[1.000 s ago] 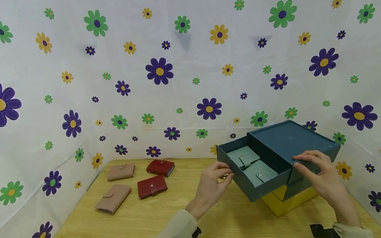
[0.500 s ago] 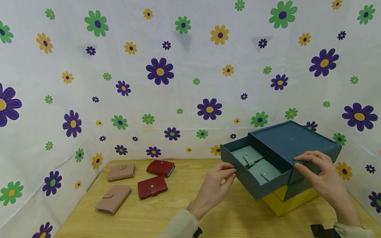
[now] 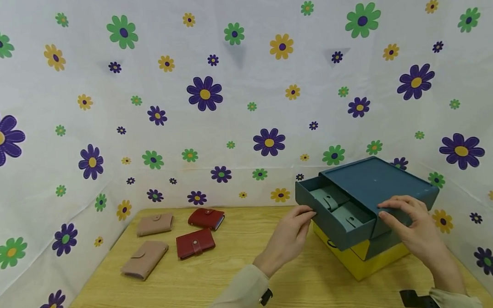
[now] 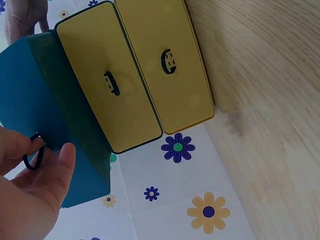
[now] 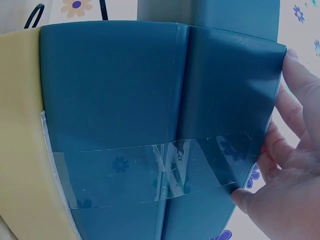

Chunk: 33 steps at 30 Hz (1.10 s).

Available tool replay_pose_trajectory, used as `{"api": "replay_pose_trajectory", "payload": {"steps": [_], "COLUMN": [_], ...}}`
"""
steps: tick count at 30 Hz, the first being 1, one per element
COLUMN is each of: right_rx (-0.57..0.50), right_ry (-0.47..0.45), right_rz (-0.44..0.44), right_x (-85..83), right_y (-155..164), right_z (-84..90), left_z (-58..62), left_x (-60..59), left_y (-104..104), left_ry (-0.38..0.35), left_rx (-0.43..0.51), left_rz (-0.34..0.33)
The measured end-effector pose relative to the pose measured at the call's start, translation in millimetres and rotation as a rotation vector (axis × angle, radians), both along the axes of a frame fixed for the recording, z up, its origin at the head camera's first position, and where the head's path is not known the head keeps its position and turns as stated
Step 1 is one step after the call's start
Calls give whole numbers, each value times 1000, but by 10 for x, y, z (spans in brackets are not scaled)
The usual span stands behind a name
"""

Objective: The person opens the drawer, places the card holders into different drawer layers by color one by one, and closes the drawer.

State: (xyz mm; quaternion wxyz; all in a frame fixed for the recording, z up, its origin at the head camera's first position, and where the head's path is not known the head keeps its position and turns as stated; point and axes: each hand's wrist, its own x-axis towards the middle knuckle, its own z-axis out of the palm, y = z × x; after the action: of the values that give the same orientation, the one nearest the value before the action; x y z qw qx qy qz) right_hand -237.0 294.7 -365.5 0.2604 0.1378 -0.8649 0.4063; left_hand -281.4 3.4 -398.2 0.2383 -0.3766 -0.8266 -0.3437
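Note:
A teal drawer box (image 3: 375,178) sits on a yellow base (image 3: 358,264) at the table's right. Its top drawer (image 3: 341,235) stands partly out with two teal wallets (image 3: 350,214) inside. My left hand (image 3: 308,212) presses straight fingers against the drawer's front. In the left wrist view the left hand (image 4: 30,190) lies at a black loop pull (image 4: 32,156) on the drawer's teal front (image 4: 40,90). My right hand (image 3: 387,210) grips the box's near top corner, fingers on top and thumb below. The right wrist view shows the right hand (image 5: 280,190) against the teal box wall (image 5: 150,100).
Two pink wallets (image 3: 154,223) (image 3: 145,259) and two red wallets (image 3: 206,217) (image 3: 195,242) lie on the wooden table (image 3: 194,285) at the left. Flowered cloth walls close in the back and both sides. Two yellow drawer fronts (image 4: 125,80) with black handles sit below the teal drawer.
The teal drawer has slid further into the box, with my left hand following it to the right. The right hand has stayed on the box's corner.

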Motion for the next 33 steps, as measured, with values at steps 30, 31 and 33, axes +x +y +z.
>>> {"api": "replay_pose_trajectory", "payload": {"steps": [30,31,33], "right_rx": [0,-4,-10], "right_ry": [39,41,48], "right_rz": [-24,-26,-23], "right_x": [-11,-7,-3], "right_y": [-34,-27,-16], "right_z": [-34,-39,-49], "left_z": [-51,-52,-59], "left_x": [-161,-163,-173], "left_y": [376,392,419], "left_ry": [-120,-130,-147], "left_rx": [37,33,26], "left_rz": [-15,-13,-6]}}
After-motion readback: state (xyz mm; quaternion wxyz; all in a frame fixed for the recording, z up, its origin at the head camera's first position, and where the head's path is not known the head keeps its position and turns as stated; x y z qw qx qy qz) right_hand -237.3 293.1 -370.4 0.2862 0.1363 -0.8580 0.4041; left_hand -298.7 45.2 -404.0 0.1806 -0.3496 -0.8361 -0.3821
